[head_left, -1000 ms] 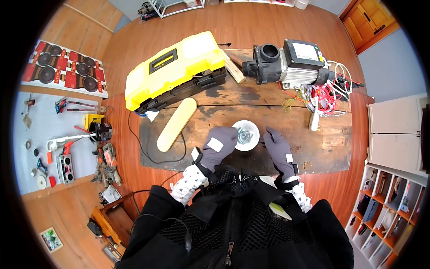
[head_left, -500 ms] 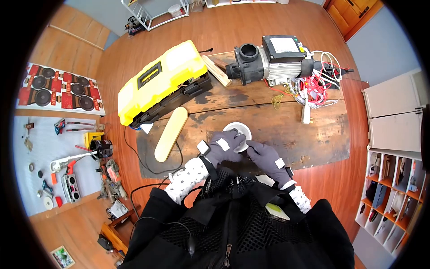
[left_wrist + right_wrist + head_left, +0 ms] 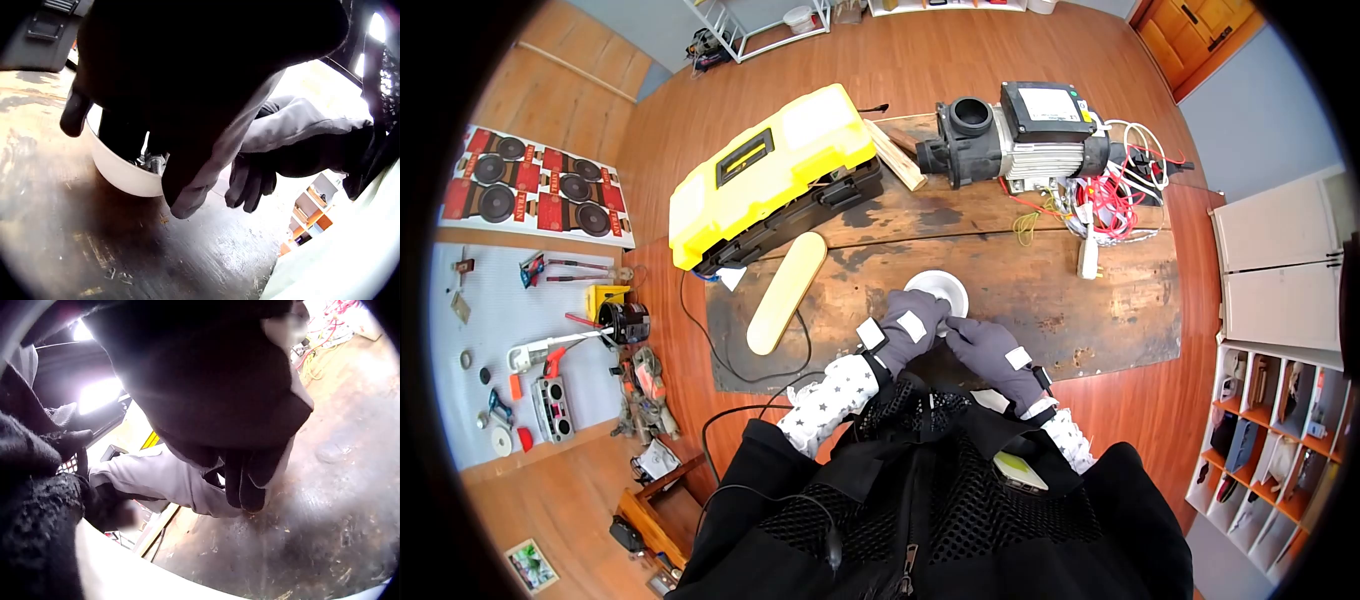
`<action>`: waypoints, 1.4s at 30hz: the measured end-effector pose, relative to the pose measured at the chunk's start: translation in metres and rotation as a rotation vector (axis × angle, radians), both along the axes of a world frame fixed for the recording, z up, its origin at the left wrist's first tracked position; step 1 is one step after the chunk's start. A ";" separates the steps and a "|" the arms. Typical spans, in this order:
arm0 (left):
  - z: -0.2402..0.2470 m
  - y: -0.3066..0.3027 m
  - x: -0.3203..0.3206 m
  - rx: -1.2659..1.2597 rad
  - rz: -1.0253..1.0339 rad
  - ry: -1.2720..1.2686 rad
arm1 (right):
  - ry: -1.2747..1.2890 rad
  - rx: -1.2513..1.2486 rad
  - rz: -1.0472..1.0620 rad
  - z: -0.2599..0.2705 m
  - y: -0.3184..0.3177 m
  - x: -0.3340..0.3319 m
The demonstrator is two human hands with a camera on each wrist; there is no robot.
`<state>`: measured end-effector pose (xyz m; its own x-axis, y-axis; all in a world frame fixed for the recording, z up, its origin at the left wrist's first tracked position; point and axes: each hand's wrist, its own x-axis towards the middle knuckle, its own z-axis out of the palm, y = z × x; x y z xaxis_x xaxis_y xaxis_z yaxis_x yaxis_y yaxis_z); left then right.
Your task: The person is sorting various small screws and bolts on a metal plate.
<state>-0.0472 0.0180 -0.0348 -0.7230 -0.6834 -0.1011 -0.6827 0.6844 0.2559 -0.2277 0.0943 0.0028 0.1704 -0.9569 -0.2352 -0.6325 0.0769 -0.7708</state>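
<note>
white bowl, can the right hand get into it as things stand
Likely yes, partly: the left hand covers the near half of the white bowl, but the right hand sits right beside it.

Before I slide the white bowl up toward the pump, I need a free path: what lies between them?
Only bare, dark-stained tabletop separates the white bowl and the pump, shown in the head view.

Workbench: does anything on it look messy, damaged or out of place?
The wooden top is blotched with dark stains, red and white wires lie tangled beside the pump, and the yellow toolbox overhangs its left edge.
</note>
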 end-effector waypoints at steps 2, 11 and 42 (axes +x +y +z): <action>0.002 -0.005 -0.002 -0.006 -0.011 0.001 | 0.008 0.011 0.028 -0.005 0.003 0.002; 0.049 -0.014 0.011 0.379 0.090 0.108 | 0.083 -0.130 0.020 0.039 -0.016 -0.001; 0.014 0.012 0.027 0.314 0.369 0.383 | 0.361 -0.063 0.601 -0.024 -0.063 0.030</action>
